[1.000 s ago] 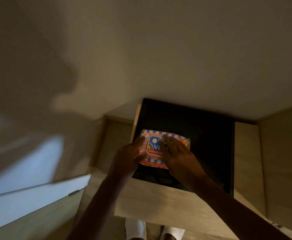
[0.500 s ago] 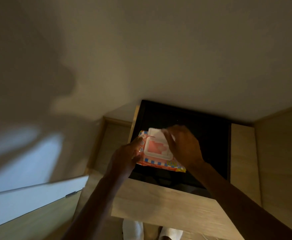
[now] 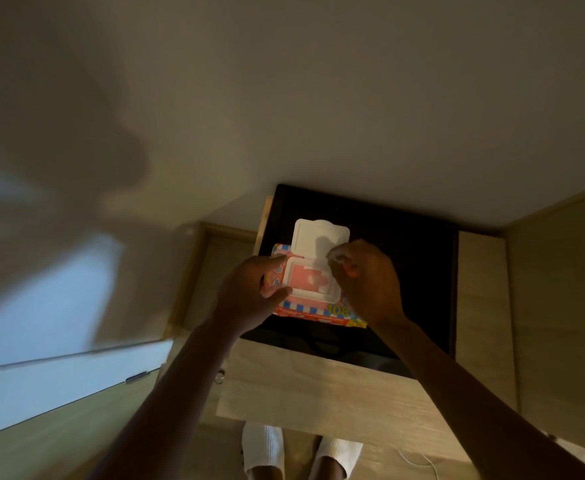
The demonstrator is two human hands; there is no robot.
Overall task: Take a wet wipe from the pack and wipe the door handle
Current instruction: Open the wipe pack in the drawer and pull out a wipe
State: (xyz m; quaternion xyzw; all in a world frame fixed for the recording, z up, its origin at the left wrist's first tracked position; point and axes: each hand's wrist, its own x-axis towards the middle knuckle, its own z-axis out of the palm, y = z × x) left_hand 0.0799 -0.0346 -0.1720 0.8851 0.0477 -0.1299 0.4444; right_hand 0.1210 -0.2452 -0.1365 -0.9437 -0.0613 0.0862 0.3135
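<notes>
— Gripping the wet wipe pack (image 3: 313, 308) by its left edge, the left hand (image 3: 249, 296) has its thumb and fingers clamped on the wrapper, correct?

— Correct. The pack lies on the black surface (image 3: 405, 265) set into the top of the wooden cabinet (image 3: 319, 393), near that surface's left side.

— And the lid (image 3: 313, 237)?

— Flipped up at the pack's far edge, white, standing open above the pink opening.

— What about the right hand (image 3: 367, 282)?

— It sits at the pack's right side, fingertips pinched together by the opening. Something pale shows between them, but whether that is a wipe cannot be told.

— Anything nearer than the pack?

— White slippers (image 3: 267, 448) on the floor below the cabinet's front edge.
</notes>
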